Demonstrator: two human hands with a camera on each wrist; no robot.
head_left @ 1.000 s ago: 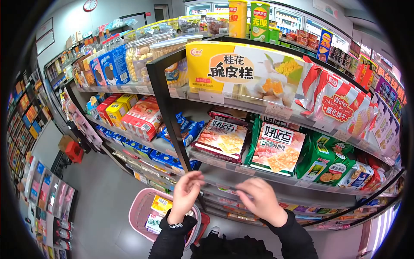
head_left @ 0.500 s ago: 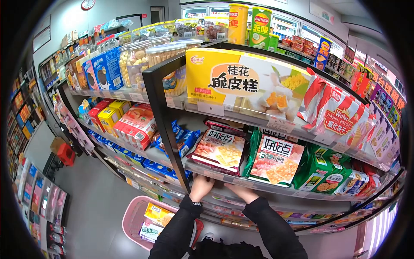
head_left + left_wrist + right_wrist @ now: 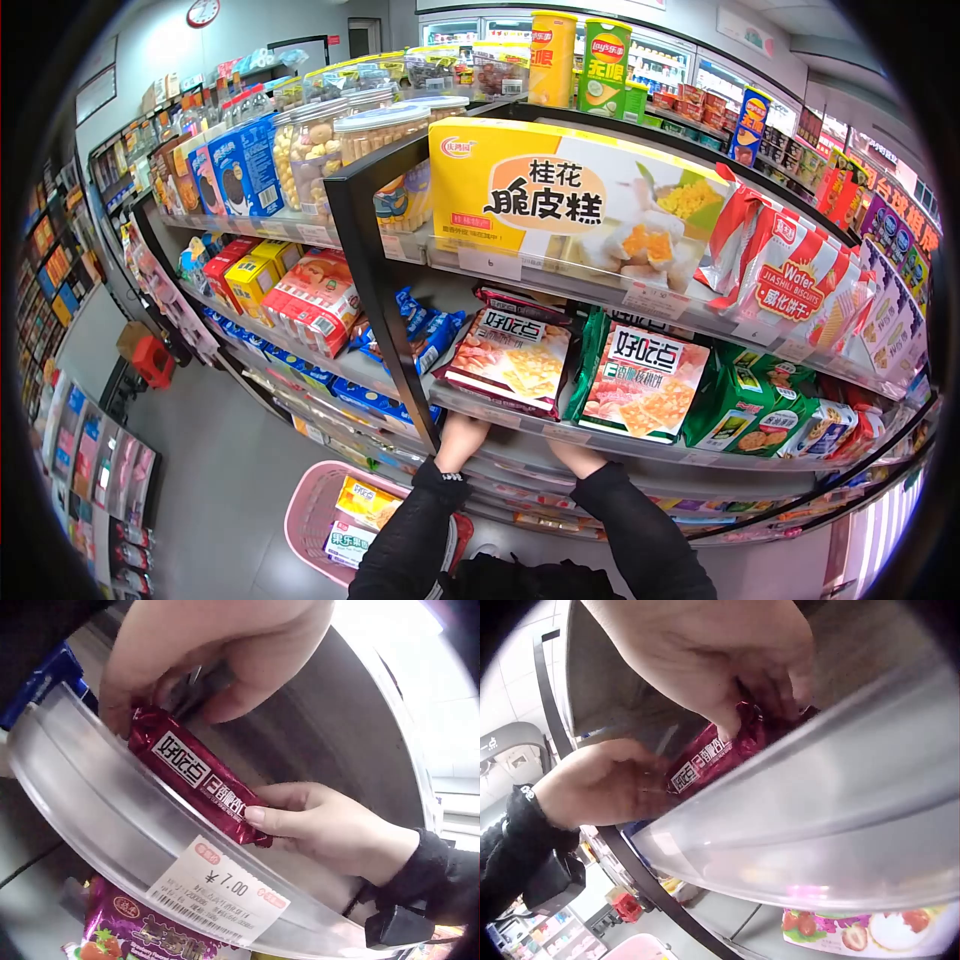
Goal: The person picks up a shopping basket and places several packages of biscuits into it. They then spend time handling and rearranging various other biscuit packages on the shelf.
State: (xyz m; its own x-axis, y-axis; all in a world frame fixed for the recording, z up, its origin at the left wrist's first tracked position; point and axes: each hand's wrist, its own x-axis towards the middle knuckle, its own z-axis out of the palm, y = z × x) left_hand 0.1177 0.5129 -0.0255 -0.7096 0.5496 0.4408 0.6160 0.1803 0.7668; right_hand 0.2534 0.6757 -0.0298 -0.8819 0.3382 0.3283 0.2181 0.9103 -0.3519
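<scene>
Both hands reach onto the shelf under the upper biscuit packs. There, a dark red biscuit packet (image 3: 196,774) stands behind the clear shelf lip. My left hand (image 3: 462,440) holds its left end; in the left wrist view that hand's curled fingers (image 3: 116,705) come down round the end. My right hand (image 3: 575,458) grips the other end, its thumb (image 3: 262,818) across the front of the wrapper. In the head view the shelf above hides the packet and most fingers. The right wrist view shows both hands on the same packet (image 3: 705,757).
Directly above are a red biscuit pack (image 3: 510,355) and a green one (image 3: 640,380). A black shelf post (image 3: 385,330) stands left of the left hand. On the floor sits a pink basket (image 3: 300,510) holding packs. A price tag (image 3: 217,889) is on the lip.
Both hands were raised before the shelf, apart and holding nothing. They have moved forward in under the upper shelf and now hold the packet there. The basket appears farther left.
</scene>
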